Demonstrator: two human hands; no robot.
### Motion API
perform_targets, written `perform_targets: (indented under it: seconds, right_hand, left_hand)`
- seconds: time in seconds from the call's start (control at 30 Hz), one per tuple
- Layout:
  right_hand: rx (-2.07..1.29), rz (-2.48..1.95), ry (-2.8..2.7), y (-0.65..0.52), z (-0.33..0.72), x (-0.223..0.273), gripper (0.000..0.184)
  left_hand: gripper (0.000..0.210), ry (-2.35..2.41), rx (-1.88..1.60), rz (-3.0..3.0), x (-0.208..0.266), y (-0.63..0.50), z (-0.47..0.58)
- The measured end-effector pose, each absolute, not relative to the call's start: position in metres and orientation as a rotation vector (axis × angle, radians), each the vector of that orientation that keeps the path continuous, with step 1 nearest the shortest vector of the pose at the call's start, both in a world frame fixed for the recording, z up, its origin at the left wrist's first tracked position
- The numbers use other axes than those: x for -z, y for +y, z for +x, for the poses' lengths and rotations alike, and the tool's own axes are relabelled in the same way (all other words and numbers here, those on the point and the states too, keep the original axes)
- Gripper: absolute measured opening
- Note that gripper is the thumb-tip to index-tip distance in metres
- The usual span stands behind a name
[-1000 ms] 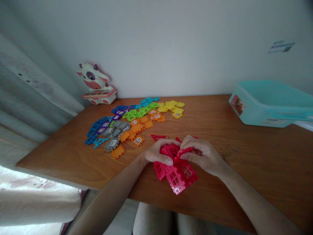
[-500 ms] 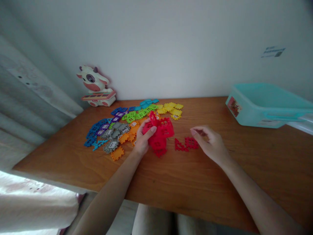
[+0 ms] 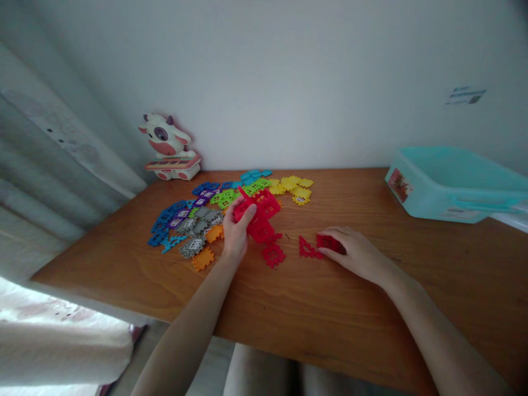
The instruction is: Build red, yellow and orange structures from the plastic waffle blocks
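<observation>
My left hand (image 3: 238, 223) is closed around a red structure of joined interlocking plastic panels (image 3: 260, 224), held above the table with its pieces at angles to one another. Just below it lies a separate-looking red square panel (image 3: 274, 255); whether it touches the structure I cannot tell. To the right, my right hand (image 3: 350, 248) has its thumb and fingers around a red square panel (image 3: 329, 243), which is partly hidden by the fingers. Beside those fingertips, on the left, a red triangular panel (image 3: 306, 247) lies flat on the wood.
Blue (image 3: 168, 215), grey (image 3: 198, 225), orange (image 3: 203, 258), green (image 3: 226, 197) and yellow panels (image 3: 291, 184) lie spread behind and left of my left hand on the wooden table (image 3: 330, 308). A cow toy keyboard (image 3: 171, 151) stands back left, a turquoise bin (image 3: 441, 192) back right.
My right hand has come down onto the red square panel and closed on it. The red structure has turned in my left hand, and the square panel below it now shows. The view has shifted slightly.
</observation>
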State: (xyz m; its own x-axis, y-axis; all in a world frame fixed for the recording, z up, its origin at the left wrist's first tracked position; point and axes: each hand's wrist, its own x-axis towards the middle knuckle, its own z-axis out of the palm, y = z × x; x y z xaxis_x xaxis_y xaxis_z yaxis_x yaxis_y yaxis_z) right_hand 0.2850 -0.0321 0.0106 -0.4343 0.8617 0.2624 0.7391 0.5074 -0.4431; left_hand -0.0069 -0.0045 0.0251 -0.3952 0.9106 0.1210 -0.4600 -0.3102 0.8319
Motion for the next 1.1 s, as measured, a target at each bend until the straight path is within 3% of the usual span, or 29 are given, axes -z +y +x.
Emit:
perform_targets:
  seconds: [0.1,0.3,0.4,0.5,0.8,1.1]
  right_hand:
    - [-0.425,-1.378,-2.210,-0.032,0.285,-0.012,0.031]
    - [-0.541,-1.488,-1.868,-0.027,0.282,-0.004,0.045]
    - [-0.642,-1.505,-1.646,-0.026,0.279,-0.005,0.040]
    - [-0.711,-1.417,-1.490,-0.029,0.275,-0.014,0.028]
    - [-0.832,-1.063,-1.014,-0.035,0.265,-0.030,0.032]
    - [-0.967,-0.947,-1.055,-0.040,0.261,-0.034,0.036]
  left_hand:
    - [0.056,0.924,-1.724,0.897,-0.018,-0.012,0.005]
    - [0.057,0.932,-1.519,1.314,-0.009,-0.028,0.021]
    - [0.057,0.898,-1.440,1.443,-0.008,-0.033,0.024]
    - [0.058,0.853,-1.387,1.496,-0.008,-0.036,0.024]
    - [0.058,0.783,-1.272,1.545,-0.010,-0.057,0.042]
    - [0.056,0.849,-1.347,1.594,-0.010,-0.052,0.040]
